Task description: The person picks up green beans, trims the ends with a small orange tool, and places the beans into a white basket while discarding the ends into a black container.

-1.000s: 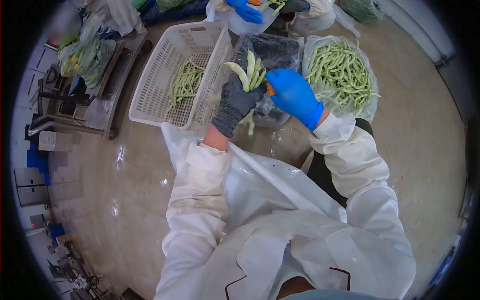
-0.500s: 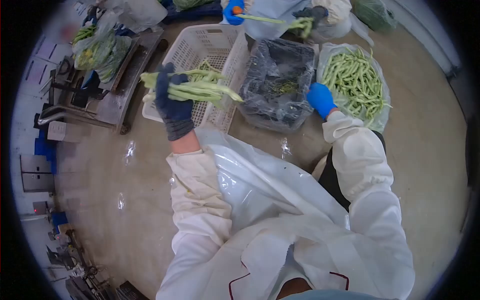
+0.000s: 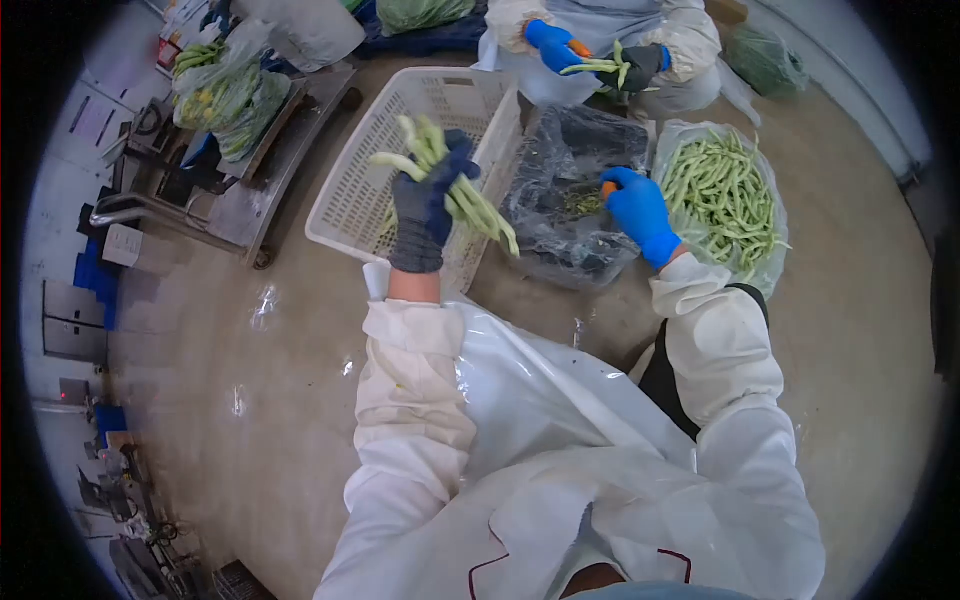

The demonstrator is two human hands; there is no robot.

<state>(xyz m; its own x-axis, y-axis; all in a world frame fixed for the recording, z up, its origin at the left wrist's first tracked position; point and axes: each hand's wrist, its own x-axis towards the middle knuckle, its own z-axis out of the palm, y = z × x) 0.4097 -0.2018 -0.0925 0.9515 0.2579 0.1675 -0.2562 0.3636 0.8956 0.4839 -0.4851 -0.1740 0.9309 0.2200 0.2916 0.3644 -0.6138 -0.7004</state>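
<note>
Green beans (image 3: 455,185), pale bunch, left hand (image 3: 425,205) gripping

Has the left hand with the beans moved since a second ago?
Yes. The left hand, holding the bunch of beans, went from over the black-lined bin leftward to above the white basket.

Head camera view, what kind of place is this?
Probably a vegetable-processing room: the left hand grips green beans over a white crate, a bag of beans sits nearby, and a co-worker trims more.
</note>
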